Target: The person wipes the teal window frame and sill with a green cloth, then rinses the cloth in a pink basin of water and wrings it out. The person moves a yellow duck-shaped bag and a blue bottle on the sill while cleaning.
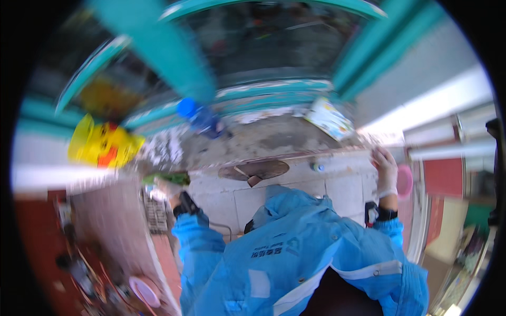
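My left hand (168, 190), in a pale thin glove, is at the left end of the sill. It touches or overlaps a green leafy or cloth-like thing (176, 178); blur hides whether the fingers grip it. On the other side, my right hand (384, 168), also gloved, is by the right end of the concrete windowsill (261, 136), with its fingers apart and nothing visible in them. On the sill stand a clear bottle with a blue cap (203, 120) and a white printed packet (331, 118). A yellow plastic bag (108, 144) is at the left end.
A teal-framed window (272, 89) with peeling paint rises behind the sill. Below are white tiles (276, 193), a dark round object (272, 169) and a small can-like item (317, 167). Pink basins (404, 181) lie on both sides. Tools and hoses (95, 272) clutter the lower left.
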`<state>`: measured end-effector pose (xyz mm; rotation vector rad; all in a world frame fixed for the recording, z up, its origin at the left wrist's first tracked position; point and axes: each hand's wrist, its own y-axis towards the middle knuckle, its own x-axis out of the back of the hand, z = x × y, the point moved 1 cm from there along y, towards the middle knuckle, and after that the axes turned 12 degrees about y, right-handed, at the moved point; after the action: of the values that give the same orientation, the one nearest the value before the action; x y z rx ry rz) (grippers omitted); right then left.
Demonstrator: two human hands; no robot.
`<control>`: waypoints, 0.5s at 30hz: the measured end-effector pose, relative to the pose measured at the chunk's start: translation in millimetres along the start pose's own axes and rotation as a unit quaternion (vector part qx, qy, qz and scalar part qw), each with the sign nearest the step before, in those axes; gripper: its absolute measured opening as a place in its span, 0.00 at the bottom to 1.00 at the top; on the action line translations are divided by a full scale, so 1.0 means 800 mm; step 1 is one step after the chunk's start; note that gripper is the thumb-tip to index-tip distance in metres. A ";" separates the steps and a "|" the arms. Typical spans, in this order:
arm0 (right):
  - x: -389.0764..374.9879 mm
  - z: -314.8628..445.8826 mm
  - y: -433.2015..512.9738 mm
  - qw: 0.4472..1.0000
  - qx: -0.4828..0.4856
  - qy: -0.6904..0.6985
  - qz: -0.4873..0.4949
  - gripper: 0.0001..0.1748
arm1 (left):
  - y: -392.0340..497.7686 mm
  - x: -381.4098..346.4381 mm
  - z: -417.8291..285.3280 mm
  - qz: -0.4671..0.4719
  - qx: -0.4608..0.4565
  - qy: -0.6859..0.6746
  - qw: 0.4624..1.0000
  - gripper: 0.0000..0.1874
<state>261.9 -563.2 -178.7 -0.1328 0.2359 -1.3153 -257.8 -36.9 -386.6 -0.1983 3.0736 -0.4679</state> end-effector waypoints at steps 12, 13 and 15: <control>0.185 -0.028 -0.045 0.986 -0.043 0.103 -0.122 0.12 | -0.243 -0.184 0.060 0.107 0.077 0.252 0.959 0.29; 0.211 -0.031 -0.048 0.983 -0.034 0.121 -0.131 0.12 | -0.261 -0.205 0.071 0.142 0.073 0.294 0.943 0.29; 0.269 -0.032 -0.055 0.978 -0.021 0.142 -0.154 0.13 | -0.303 -0.245 0.095 0.207 0.064 0.378 0.900 0.29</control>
<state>264.2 -781.8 -213.7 -0.0152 0.5026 -1.6378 -30.5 -263.8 -385.7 0.8248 3.6092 -0.8847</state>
